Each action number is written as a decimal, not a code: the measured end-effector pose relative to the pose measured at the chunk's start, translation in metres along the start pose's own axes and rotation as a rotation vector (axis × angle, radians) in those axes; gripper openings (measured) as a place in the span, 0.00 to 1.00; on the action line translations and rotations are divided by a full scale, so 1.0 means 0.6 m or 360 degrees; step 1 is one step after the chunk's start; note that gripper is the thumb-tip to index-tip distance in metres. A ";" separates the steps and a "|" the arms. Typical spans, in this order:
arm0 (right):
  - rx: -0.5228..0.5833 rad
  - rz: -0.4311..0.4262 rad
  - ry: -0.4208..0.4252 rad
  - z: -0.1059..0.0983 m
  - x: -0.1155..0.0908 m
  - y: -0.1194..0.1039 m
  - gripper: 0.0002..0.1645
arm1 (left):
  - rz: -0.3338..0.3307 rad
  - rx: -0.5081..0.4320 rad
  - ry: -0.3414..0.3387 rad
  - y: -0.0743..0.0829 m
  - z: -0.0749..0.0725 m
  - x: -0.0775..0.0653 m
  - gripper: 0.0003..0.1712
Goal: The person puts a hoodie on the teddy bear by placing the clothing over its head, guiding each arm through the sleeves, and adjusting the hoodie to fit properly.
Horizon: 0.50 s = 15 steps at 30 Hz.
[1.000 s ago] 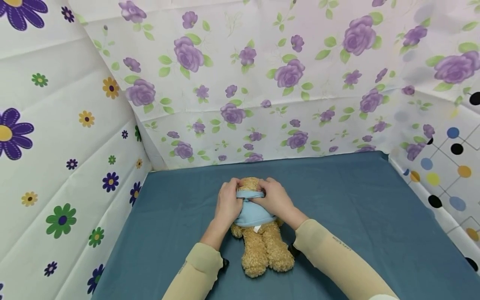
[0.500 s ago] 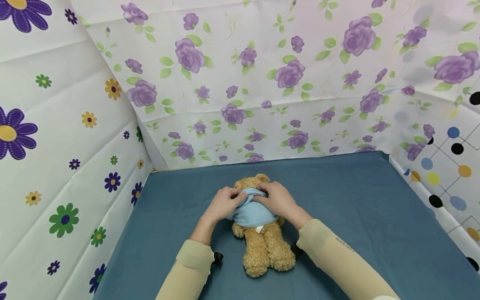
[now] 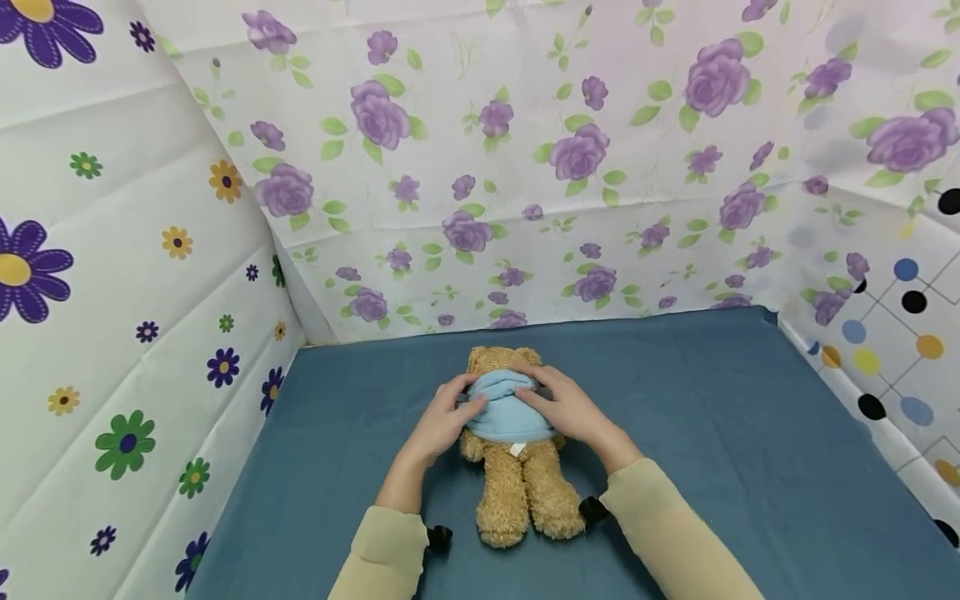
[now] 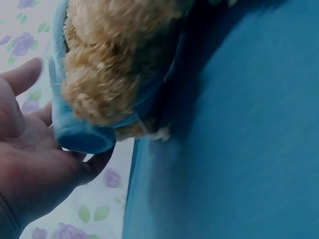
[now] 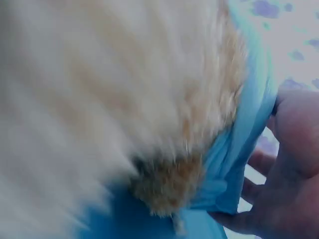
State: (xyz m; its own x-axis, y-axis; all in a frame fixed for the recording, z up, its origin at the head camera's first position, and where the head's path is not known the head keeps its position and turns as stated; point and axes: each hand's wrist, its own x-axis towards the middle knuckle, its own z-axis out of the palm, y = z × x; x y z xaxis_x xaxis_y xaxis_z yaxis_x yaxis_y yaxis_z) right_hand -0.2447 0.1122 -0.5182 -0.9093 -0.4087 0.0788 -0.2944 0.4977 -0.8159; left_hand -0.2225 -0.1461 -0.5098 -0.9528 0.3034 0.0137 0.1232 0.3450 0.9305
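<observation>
A curly tan teddy bear (image 3: 504,500) lies with its head toward the back wall and its legs toward me. It wears a light blue shirt (image 3: 517,423), bunched in folds near the neck. At the bear's left side in the head view, my left hand (image 3: 442,423) touches the shirt with loose fingers; the left wrist view shows its thumb spread apart from the blue sleeve (image 4: 82,138). My right hand (image 3: 576,410) rests on the other shoulder, fingers stretched over the neck folds and thumb on the chest. A white tag (image 3: 517,449) shows below the hem.
Blue-grey cloth (image 3: 720,433) covers the table. A purple-rose sheet (image 3: 465,275) hangs behind it, with a daisy-print sheet (image 3: 135,350) on the left and a dotted one (image 3: 892,358) on the right. Black wrist mounts (image 3: 592,510) sit under the sleeves.
The raised blue collar band over the head has come down into folds at the neck, uncovering both ears. My hands have loosened from pinching the cloth and spread to the bear's sides.
</observation>
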 end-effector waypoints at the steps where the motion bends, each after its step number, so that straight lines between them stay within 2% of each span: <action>1: 0.0021 -0.0009 0.0040 0.003 -0.005 -0.001 0.33 | 0.0013 -0.0009 0.0035 -0.003 0.004 -0.004 0.33; 4: 0.0044 -0.0055 0.0186 0.013 -0.017 -0.004 0.30 | 0.0090 -0.0035 0.0120 -0.015 0.014 -0.008 0.37; 8: 0.0012 -0.0088 0.0322 0.024 -0.026 -0.008 0.18 | 0.0129 -0.0024 0.0195 -0.029 0.020 -0.014 0.24; 11: -0.0025 -0.0069 0.0309 0.027 -0.029 -0.010 0.15 | 0.0118 0.0021 0.0188 -0.035 0.019 -0.018 0.15; 15: -0.0022 -0.0019 0.0206 0.021 -0.033 -0.009 0.19 | 0.0089 0.0060 0.0103 -0.033 0.010 -0.024 0.17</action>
State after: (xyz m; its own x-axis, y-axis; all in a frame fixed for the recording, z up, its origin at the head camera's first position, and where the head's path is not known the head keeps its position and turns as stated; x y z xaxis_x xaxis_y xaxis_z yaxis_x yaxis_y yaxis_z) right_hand -0.2213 0.1079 -0.5224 -0.9358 -0.3128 0.1626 -0.3087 0.5044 -0.8064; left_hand -0.2095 -0.1520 -0.5307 -0.9599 0.2655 0.0902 0.1861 0.3625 0.9132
